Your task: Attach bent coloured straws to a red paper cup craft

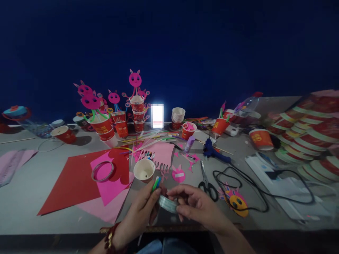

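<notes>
Near the table's front edge, my left hand is closed, pinching a small bundle of thin pieces with green, white and blue showing; their exact kind is unclear. A roll of clear tape lies between both hands, its near side facing me. My right hand is closed on the roll's right side, thumb and fingers at its rim. Just beyond my left hand stands an open paper cup. A pink rabbit-head cutout with a whitish strip on it lies past the tape.
Scissors, a blue glue gun and its black cable lie to the right. Red card with a tape ring is at left. Cups with pink rabbit figures stand at the back. Stacked cups fill the far right.
</notes>
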A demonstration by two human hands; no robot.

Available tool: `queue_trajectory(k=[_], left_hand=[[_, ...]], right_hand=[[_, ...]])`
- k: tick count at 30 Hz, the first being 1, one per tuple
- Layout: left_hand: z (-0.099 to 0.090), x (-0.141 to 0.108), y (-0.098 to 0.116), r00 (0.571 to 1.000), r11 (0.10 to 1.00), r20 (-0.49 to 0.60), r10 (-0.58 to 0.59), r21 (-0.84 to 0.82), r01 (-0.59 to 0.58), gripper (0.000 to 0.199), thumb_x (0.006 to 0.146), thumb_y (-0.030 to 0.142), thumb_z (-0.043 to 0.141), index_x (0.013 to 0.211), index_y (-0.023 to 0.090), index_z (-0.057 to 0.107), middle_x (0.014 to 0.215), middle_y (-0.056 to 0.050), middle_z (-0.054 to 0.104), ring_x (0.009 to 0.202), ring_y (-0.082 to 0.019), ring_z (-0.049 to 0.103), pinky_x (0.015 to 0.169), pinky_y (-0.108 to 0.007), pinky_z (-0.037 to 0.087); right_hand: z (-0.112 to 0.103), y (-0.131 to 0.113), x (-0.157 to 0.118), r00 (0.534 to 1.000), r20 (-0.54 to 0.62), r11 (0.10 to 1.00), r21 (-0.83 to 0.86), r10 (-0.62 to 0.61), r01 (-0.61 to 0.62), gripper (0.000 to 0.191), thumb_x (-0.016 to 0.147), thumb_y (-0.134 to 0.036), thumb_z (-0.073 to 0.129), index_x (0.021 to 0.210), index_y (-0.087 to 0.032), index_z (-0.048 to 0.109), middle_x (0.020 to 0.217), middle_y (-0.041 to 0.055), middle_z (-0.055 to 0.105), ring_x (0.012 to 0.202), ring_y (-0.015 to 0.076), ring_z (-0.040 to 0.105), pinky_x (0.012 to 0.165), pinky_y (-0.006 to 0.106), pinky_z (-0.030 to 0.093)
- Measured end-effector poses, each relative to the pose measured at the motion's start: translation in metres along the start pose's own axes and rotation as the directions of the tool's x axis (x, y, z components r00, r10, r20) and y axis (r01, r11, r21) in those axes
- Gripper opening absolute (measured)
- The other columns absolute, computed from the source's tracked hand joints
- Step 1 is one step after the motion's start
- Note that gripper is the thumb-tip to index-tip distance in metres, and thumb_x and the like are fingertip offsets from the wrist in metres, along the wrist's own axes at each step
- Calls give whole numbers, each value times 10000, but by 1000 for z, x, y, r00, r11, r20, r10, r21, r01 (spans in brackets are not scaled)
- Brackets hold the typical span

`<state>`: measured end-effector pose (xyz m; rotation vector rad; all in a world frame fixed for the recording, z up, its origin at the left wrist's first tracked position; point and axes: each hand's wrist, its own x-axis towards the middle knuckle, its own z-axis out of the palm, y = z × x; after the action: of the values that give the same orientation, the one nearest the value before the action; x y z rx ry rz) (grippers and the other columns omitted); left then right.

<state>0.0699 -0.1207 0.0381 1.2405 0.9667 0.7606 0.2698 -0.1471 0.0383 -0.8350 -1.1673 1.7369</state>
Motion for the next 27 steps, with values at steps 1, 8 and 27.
queue_trajectory(k=[1, 8, 27], left_hand=[[1, 1, -2, 1000, 999, -21, -18, -34, 18, 391, 916, 577, 537, 896, 192, 603, 566, 75, 462, 335, -35, 297, 314, -157, 206], [7, 6, -14, 992, 999, -122, -9, -53, 3, 406, 898, 582, 559, 828, 188, 629, 710, 14, 552, 477, -79, 419, 364, -174, 307], [15, 6, -14, 984, 996, -158, 78, -41, -85, 253, 879, 469, 631, 807, 230, 674, 646, -11, 584, 549, -163, 517, 446, -226, 372]], right_hand=[[0, 1, 0, 1000, -2, 1000, 1, 4, -4, 334, 810, -367, 784, 1110, -229, 733, 861, -3, 607, 575, 66, 412, 560, 191, 483], [0, 7, 3, 998, -58, 994, -108, 15, -22, 232, 846, -284, 665, 1064, -205, 672, 732, -44, 553, 524, 70, 442, 494, 184, 371], [2, 6, 0, 989, -146, 967, -255, -18, -20, 150, 803, -204, 522, 933, -192, 595, 717, -44, 567, 542, 110, 578, 571, 240, 436]])
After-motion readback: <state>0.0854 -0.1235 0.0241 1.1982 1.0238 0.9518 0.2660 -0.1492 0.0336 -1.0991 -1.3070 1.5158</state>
